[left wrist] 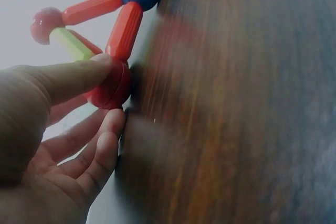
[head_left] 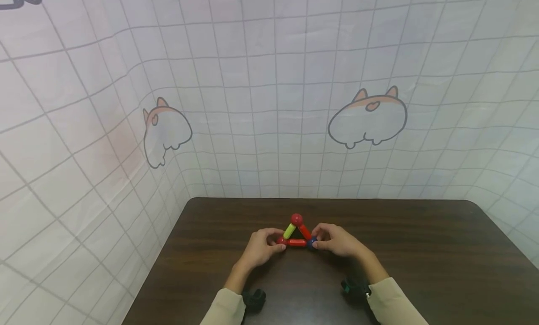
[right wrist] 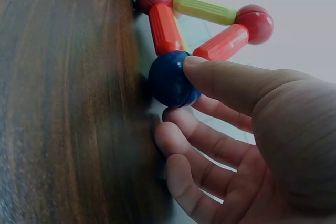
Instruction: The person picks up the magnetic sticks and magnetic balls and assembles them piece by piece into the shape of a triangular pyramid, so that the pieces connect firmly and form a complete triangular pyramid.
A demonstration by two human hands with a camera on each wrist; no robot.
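A triangular frame of rods and balls stands on the table, between my two hands. My left hand (head_left: pixel 258 247) pinches the lower-left red ball (left wrist: pixel 113 85) between thumb and fingers. The lower-right blue ball (right wrist: pixel 170 78) is held the same way by my right hand (head_left: pixel 340 241). A red rod (head_left: pixel 297 242) joins these two balls along the bottom. From the left ball rises a yellow-green rod (head_left: pixel 289 231), and from the blue one another red rod (right wrist: pixel 223 43); both meet at the top red ball (head_left: pixel 296 219). Behind the frame, slivers of further rods show in the wrist views, partly hidden.
The dark wood-grain table (head_left: pixel 202 250) spreads out around both hands. Its far edge meets a white grid-patterned curtain (head_left: pixel 269 128) with cartoon animals. A black strap device (head_left: pixel 254 300) sits at the left wrist and another (head_left: pixel 353 287) at the right.
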